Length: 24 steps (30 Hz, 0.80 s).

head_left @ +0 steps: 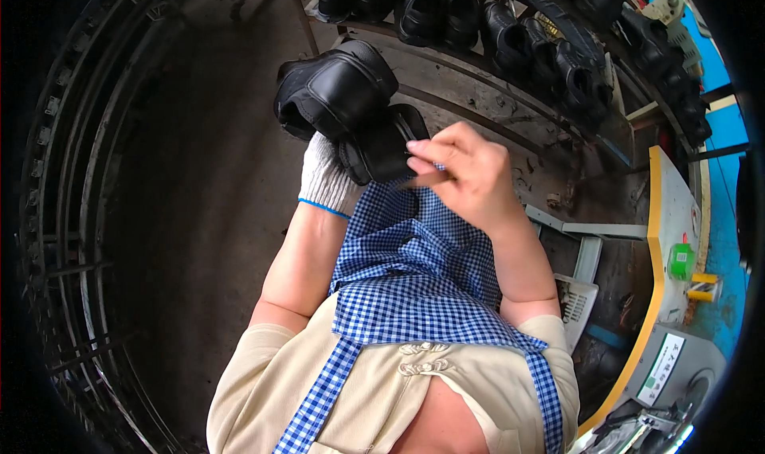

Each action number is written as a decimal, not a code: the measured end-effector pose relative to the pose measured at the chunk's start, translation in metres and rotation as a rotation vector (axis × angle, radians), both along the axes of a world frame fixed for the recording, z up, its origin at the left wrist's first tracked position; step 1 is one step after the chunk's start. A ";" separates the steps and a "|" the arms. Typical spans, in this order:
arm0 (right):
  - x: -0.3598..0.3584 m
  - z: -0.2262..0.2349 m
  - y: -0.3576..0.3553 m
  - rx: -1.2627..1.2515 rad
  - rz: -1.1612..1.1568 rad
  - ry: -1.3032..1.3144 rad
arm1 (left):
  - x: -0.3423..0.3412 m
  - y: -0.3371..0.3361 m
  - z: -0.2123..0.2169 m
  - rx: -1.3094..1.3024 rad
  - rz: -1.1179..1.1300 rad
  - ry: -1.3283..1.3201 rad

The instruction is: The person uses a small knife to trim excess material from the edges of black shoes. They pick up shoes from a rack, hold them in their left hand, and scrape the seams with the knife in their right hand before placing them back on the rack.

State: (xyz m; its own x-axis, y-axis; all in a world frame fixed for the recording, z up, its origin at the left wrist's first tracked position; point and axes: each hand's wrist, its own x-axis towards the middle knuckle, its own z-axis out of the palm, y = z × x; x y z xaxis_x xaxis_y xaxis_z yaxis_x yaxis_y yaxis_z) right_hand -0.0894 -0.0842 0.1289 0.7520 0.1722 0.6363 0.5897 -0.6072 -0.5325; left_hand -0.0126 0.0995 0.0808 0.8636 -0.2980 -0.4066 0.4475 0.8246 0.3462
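Note:
My left hand point(325, 171), in a white knitted glove with a blue cuff, is closed under a black leather shoe point(351, 84). The shoe is held up in front of my body. A second black shoe or shoe part point(386, 147) hangs against it on the right, and the fingers on it are hidden. My right hand point(470, 175) is bare and slightly blurred. Its thumb and fingers come together at the right edge of that second black piece. What they pinch, if anything, is too small to make out.
Rows of black shoes point(422, 12) stand on a metal rack ahead and to the right. A yellow-edged work table point(655, 239) is at the right, with a green container point(681, 260) and a grey machine point(677, 366). Curved metal rails point(96, 215) run along the left.

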 end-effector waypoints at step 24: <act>0.010 -0.024 -0.007 -0.375 -0.013 -0.122 | -0.010 -0.007 -0.005 0.081 0.086 0.087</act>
